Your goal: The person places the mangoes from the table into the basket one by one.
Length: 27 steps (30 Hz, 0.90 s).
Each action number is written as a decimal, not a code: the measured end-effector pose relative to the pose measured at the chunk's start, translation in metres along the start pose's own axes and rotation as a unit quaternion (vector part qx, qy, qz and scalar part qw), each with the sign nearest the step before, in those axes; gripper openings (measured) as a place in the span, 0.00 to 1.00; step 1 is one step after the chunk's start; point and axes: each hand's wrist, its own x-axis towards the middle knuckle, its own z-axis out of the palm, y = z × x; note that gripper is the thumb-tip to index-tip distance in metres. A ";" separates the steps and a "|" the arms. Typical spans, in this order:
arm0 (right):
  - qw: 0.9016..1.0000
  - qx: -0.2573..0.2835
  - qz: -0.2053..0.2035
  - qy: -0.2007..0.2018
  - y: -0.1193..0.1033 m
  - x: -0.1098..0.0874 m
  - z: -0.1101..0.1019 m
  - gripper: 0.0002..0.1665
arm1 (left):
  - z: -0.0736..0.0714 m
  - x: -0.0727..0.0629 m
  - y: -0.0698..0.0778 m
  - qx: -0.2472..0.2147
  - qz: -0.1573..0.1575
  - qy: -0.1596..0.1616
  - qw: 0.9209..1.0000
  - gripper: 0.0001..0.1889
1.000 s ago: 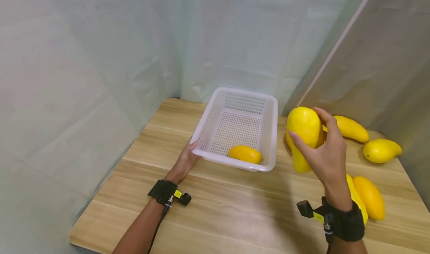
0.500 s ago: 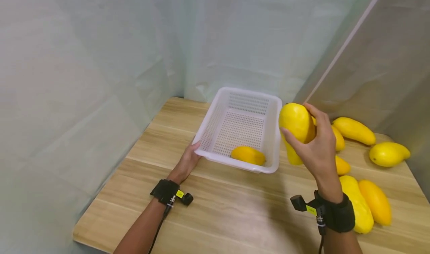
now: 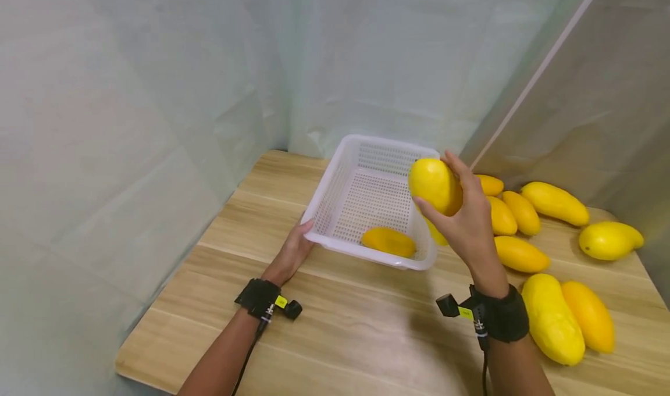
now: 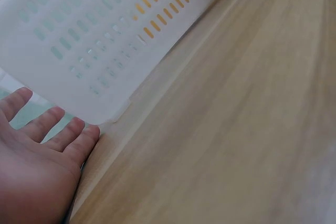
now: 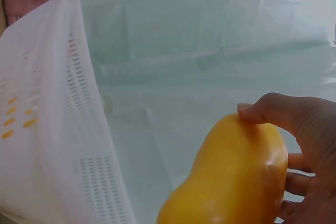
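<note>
My right hand [image 3: 468, 224] grips a large yellow papaya [image 3: 433, 184], wide end up, over the right rim of a white perforated plastic basket [image 3: 335, 246]. In the right wrist view the thumb lies on top of the papaya [image 5: 223, 177], with fingers along its far side. My left hand [image 3: 291, 253] holds the basket's near left corner, thumb over the rim. The left wrist view shows its fingertips [image 4: 89, 132] against the outer wall below. One orange-yellow mango [image 3: 388, 242] lies inside the basket by the near wall.
Several mangoes [image 3: 520, 255] lie on the wooden table [image 3: 335, 326] to the right. A bumpy yellow papaya [image 3: 552, 320] touches another mango [image 3: 588, 316] nearer me. A tapered yellow fruit [image 3: 609, 240] sits at the far right. Pale sheeting [image 3: 377, 64] walls the back and left.
My right hand has carried the papaya leftward, from beside the basket to over its right rim, uncovering mangoes behind it. My left hand keeps its hold on the basket corner.
</note>
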 end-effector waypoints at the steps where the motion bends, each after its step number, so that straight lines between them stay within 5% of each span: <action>1: 1.000 0.000 -0.006 -0.007 0.001 0.000 0.003 0.53 | 0.000 0.000 0.000 -0.001 0.001 0.001 1.000 0.27; 8: 0.998 -0.021 -0.024 -0.049 0.010 0.000 0.018 0.50 | 0.000 0.001 0.001 0.002 0.004 -0.008 1.000 0.28; 18: 0.988 -0.017 -0.102 -0.111 0.017 0.010 0.038 0.47 | 0.001 0.001 -0.003 -0.001 0.002 0.000 1.000 0.28; 27: 0.979 -0.012 -0.066 -0.192 0.020 0.012 0.054 0.45 | 0.002 0.000 -0.002 0.003 0.002 -0.005 1.000 0.29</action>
